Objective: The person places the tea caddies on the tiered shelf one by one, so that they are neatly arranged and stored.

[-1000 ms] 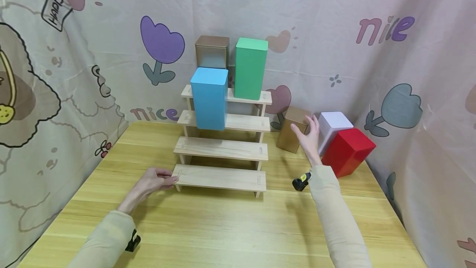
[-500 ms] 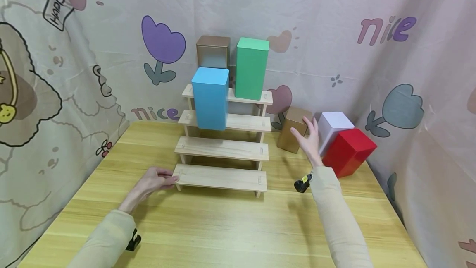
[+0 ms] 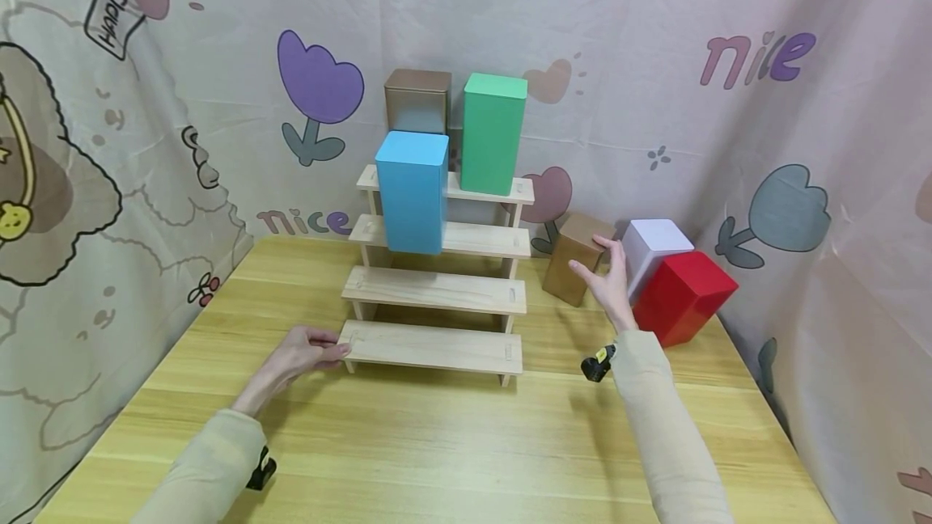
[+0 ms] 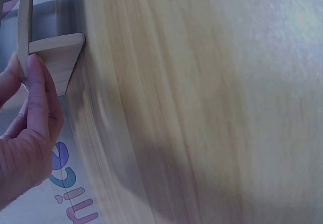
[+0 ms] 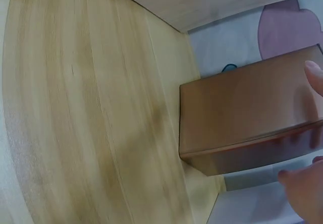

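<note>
My left hand [image 3: 309, 354] pinches the left end of the lowest step of a wooden tiered display stand [image 3: 429, 346]. In the left wrist view, thumb and fingers [image 4: 38, 93] meet at the step's edge. At the right, my right hand [image 3: 610, 277] has thumb and fingers on either side of the upper part of a brown box [image 3: 571, 261], which stands slightly tilted on the table. The right wrist view shows the brown box [image 5: 247, 110] with the thumb [image 5: 315, 75] over one face; the other fingers are partly cut off.
A blue box [image 3: 413, 192], a green box [image 3: 493, 136] and another brown box [image 3: 417, 99] stand on the stand's upper steps. A white box [image 3: 651, 245] and a red box [image 3: 684, 297] sit right of my right hand. A printed curtain [image 3: 619, 63] hangs behind the table [image 3: 437, 451].
My right hand has come down slightly, and its fingers have closed on the brown box, which has shifted a little toward me. The left hand stays on the stand.
</note>
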A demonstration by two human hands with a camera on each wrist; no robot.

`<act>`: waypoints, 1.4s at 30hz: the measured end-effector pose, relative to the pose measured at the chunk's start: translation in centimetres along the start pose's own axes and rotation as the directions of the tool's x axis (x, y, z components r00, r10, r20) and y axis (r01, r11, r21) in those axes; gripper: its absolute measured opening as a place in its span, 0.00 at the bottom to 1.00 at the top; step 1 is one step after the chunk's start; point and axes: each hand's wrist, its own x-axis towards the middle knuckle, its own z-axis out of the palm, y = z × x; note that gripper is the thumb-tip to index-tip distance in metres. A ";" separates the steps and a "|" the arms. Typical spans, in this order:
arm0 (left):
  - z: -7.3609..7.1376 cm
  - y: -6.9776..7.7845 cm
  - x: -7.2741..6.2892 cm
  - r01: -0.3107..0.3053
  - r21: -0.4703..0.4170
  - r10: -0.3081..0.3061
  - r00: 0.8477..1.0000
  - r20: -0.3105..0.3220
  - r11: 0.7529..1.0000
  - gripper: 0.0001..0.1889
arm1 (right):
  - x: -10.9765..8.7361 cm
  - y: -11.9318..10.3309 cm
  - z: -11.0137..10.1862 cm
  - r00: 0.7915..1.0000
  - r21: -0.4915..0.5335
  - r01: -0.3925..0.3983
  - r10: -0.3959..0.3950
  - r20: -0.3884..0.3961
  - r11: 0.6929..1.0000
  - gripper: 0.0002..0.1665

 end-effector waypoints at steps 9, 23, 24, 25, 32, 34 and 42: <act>0.0 -0.2 0.0 -0.006 -0.002 0.006 1.000 0.013 1.000 0.26 | 0.2 0.1 -0.1 1.000 0.046 -0.017 0.016 0.027 0.999 0.38; 0.0 0.0 0.0 -0.007 -0.008 0.007 1.000 0.011 1.000 0.26 | 1.6 1.6 -0.6 0.996 0.038 -0.093 0.092 0.019 0.995 0.39; 0.0 0.0 0.0 -0.004 -0.012 0.004 1.000 0.008 1.000 0.26 | 1.8 2.1 -0.6 0.996 0.041 -0.090 0.089 0.016 0.995 0.39; 0.0 0.0 0.0 -0.002 -0.015 0.002 1.000 0.006 1.000 0.27 | 1.8 2.1 -0.5 0.996 0.053 -0.094 0.093 0.017 0.994 0.40; -0.1 0.0 0.0 -0.001 -0.016 0.001 1.000 0.003 1.000 0.27 | 1.8 1.5 -0.7 0.989 0.105 -0.143 0.138 0.048 0.984 0.43; 0.0 0.1 -0.1 0.000 -0.019 0.000 1.000 0.001 1.000 0.26 | 1.6 0.7 -0.8 0.987 0.109 -0.154 0.149 0.053 0.982 0.43; 0.0 0.1 -0.1 0.000 -0.005 0.000 1.000 -0.001 1.000 0.27 | 0.4 -1.8 -1.2 0.990 0.126 -0.137 0.138 0.006 0.983 0.40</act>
